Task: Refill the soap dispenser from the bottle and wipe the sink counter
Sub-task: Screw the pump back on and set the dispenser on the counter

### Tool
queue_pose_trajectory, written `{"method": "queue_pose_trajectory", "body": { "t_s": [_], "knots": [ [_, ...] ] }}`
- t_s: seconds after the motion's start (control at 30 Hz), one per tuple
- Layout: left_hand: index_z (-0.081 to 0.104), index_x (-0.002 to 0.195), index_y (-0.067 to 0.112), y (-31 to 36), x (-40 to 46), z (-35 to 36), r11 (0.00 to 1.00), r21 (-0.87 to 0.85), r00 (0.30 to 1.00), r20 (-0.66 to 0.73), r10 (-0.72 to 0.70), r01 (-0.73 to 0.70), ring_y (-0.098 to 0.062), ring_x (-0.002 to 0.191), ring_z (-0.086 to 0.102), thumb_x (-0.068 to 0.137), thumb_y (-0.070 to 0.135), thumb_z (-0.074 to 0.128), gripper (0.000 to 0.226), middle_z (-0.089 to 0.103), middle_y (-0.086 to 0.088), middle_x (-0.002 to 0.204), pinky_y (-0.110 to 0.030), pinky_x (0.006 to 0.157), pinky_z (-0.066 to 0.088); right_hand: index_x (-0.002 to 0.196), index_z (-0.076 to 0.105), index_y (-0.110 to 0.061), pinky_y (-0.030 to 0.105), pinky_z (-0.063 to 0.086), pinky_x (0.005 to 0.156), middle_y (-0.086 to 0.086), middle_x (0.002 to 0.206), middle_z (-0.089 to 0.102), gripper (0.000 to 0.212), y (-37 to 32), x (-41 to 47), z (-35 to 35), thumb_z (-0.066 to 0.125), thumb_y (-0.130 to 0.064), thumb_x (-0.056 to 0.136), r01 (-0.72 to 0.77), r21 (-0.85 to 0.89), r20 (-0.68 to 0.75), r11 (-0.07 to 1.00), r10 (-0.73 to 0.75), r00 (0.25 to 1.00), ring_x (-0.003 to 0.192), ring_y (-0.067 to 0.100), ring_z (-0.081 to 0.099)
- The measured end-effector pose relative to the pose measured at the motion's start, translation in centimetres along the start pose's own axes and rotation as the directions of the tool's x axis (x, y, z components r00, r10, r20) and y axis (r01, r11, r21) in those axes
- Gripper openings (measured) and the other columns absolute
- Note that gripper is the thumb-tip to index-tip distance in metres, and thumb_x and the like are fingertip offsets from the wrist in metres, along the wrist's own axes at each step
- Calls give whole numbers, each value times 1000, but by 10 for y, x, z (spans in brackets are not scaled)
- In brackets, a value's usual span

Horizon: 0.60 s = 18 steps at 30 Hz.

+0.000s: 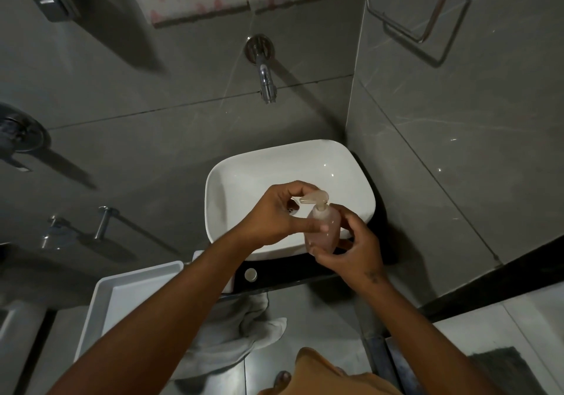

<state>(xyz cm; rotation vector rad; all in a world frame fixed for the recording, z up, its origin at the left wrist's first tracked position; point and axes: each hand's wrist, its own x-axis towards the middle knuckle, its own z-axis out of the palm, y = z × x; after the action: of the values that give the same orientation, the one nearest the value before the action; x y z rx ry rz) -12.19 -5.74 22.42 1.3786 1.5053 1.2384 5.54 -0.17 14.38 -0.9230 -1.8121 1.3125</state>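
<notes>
Soap dispenser (324, 230): one, translucent body with pinkish liquid inside, pale pump head on top with its nozzle pointing left. Held tilted in mid-air over the near rim of the basin, clear of the table.

Right hand (355, 249): grip wrapped around the lower body of the dispenser from the right and beneath, fingers curled across its base.

Left hand (276, 214): grip narrow, pinched on the pump; thumb and fingertips at the collar and head, thumb lying across the front of the body. Whether the pump is seated or loosened cannot be told.

Basin (232, 181): one, white, rounded-rectangular vessel type, standing on the table. Drain partly hidden behind the left hand.

Table (280, 272): dark top, a narrow strip visible along the basin's near and right edges. One round metal button (250, 274) set in its near face, just below the basin.

Tap (265, 71): one, chrome, wall-mounted above the basin, spout pointing down.

Tray (122, 297): one, white, rectangular, shallow, to the left of the table; the left forearm crosses over its right corner.

Cloth (244, 330): one, pale grey, crumpled, hanging below the table's near edge, between the two forearms.

Wall fittings: one wire holder (427, 13) on the right wall, upper corner; one metal bar (102, 222) on the left wall; one boxy fixture (55, 0) at upper left. Further chrome fittings at far left, too blurred to identify.

Walls: grey tile throughout.
</notes>
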Motion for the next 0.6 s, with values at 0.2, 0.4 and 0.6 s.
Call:
{"method": "queue_pose_trajectory", "body": {
  "t_s": [0.2, 0.4, 0.6],
  "knots": [
    [73, 104, 21, 0, 3, -4, 997, -70, 999, 37, -22, 25, -29, 101, 69, 73, 17, 86, 33, 75, 5, 104, -72, 94, 48, 133, 56, -24, 34, 62, 81, -9, 125, 63, 82, -1, -1, 1, 93, -19, 60, -1, 18, 5, 1000, 1, 1000, 116, 16, 61],
    [76, 92, 23, -6, 1, -1, 999, 5, 998, -34, -48, 48, -45, 97, 61, 67, 9, 94, 34, 75, -12, 100, -67, 89, 49, 132, 52, -34, 33, 62, 83, -18, 127, 57, 83, -5, -3, 2, 93, -21, 61, -18, 11, 43, 1000, 17, 999, 118, 18, 60],
    [74, 108, 16, -6, 1, -8, 993, 112, 998, 62, -32, 25, -34, 99, 65, 86, 11, 81, 24, 74, -12, 105, -61, 95, 51, 130, 54, -33, 25, 60, 83, -16, 126, 61, 79, -2, -2, 0, 94, -22, 62, -22, 3, 27, 1000, 22, 999, 117, 15, 60]
  ]
}}
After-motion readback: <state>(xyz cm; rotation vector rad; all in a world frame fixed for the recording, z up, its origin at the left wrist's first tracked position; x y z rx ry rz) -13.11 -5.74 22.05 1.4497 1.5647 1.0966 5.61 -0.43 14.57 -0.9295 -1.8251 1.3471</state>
